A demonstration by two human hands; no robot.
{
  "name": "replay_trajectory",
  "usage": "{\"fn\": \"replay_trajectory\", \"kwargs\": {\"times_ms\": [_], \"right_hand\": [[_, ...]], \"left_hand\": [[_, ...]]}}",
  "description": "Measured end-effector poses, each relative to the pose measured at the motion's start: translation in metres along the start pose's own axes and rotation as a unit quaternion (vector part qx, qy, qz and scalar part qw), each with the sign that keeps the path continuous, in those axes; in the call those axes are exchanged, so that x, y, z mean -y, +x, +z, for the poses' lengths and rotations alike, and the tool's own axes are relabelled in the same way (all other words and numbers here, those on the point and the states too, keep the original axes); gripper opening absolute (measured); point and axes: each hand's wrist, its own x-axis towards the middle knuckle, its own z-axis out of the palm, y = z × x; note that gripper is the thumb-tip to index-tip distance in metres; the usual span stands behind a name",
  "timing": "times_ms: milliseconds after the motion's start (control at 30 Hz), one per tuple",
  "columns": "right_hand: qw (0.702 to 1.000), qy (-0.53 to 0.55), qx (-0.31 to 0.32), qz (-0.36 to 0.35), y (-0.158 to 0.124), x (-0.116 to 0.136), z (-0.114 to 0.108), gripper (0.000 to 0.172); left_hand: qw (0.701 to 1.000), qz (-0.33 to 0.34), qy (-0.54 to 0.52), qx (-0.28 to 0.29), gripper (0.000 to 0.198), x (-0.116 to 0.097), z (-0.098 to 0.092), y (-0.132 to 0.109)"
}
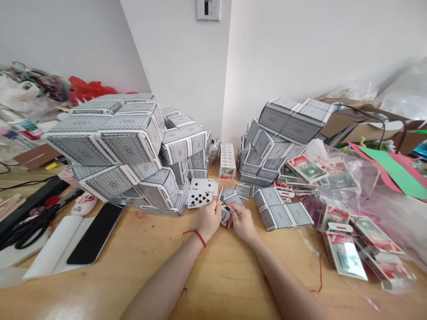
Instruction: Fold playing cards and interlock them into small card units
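Note:
Both hands meet at the middle of the table around a small playing card, which looks bent; the fingers hide part of it. My left hand, with a red string at the wrist, pinches its left side. Fingers of my right hand are closed on the right side. Face-up playing cards, an eight of spades among them, lie left of my left hand. Just beyond the fingers are several face-down grey cards. Folded-card blocks rest to the right of my right hand.
Tall stacks of folded-card blocks stand at left and right, with a row of card boxes between. Boxed decks and plastic wrap lie right. A phone and scissors lie left.

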Motion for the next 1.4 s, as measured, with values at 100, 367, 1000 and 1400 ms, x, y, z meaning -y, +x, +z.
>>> {"fn": "replay_trajectory", "kwargs": {"times_ms": [100,367,1000,1400], "right_hand": [[0.998,-0.053,-0.022,-0.022,-0.001,0.000,0.001,0.029],[1.000,-0.015,0.023,-0.016,0.000,0.002,0.000,0.021],[0.993,0.120,-0.017,0.006,0.005,0.001,-0.007,0.023],[0.985,0.172,0.002,0.014,0.007,-0.001,-0.011,0.018]], "left_hand": [[1.000,-0.013,0.016,-0.016,0.044,-0.001,0.000,0.000],[0.996,-0.059,-0.066,-0.028,0.040,0.000,0.002,-0.001],[0.962,-0.058,-0.267,0.014,0.022,0.000,0.004,-0.001],[0.976,0.096,-0.193,0.019,0.036,-0.008,-0.003,0.001]]}}
